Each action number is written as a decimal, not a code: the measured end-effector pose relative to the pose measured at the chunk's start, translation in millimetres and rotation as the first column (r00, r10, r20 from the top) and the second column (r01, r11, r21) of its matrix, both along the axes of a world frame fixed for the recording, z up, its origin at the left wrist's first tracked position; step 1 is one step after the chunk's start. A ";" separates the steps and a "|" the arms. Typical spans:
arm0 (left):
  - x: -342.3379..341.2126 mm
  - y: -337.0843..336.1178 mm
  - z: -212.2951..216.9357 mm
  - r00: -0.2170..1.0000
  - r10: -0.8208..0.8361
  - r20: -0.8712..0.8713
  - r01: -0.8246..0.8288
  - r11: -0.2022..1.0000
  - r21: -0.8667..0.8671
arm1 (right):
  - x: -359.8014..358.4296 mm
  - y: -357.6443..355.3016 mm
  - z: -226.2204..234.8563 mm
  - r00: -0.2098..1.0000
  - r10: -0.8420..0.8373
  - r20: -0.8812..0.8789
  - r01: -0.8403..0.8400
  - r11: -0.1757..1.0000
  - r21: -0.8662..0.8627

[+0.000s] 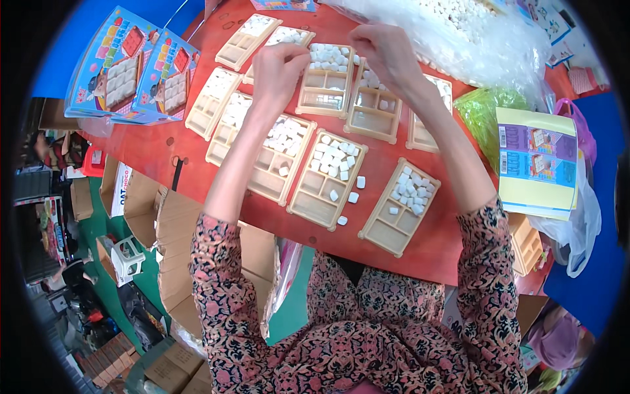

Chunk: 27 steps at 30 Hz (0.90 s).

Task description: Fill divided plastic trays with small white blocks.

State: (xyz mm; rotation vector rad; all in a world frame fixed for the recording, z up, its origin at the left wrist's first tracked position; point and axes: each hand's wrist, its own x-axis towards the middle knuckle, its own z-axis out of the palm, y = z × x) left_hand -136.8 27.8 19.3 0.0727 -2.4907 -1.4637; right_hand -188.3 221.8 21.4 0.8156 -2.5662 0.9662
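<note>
Both my arms reach over a red table to beige compartment trays holding small white marshmallow-like pieces. My left hand (281, 71) is closed in a pinch at the left edge of a far middle tray (325, 100), whose top compartment is full of white pieces (329, 58). My right hand (386, 56) is closed too, fingertips together above the top of the neighbouring tray (373, 125), which it partly covers. What either pinch holds, if anything, is too small to make out. Closer to me lie two more part-filled trays, a left one (314, 209) and a right one (386, 233).
Three loose white pieces (354, 197) lie between the near trays. Blue printed boxes (121, 72) stand at the far left. A clear plastic bag of white pieces (453, 26) covers the far right, beside a green bag (489, 111) and printed sheets (538, 161). Cardboard boxes (177, 249) adjoin the table's left edge.
</note>
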 end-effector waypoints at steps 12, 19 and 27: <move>-20.8 8.2 -8.2 0.989 -0.142 -0.038 0.117 0.914 -0.388 | -21.4 -19.0 -13.2 0.971 0.195 -0.137 -0.188 0.980 0.061; -25.1 10.8 -11.0 0.990 -0.143 -0.016 0.126 0.918 -0.376 | -19.7 -23.9 -25.7 0.970 0.234 -0.069 -0.227 0.969 0.097; -20.1 14.0 -7.4 0.992 -0.126 -0.023 0.119 0.971 -0.207 | -19.1 -13.5 -22.6 0.989 0.145 -0.013 -0.144 0.988 0.058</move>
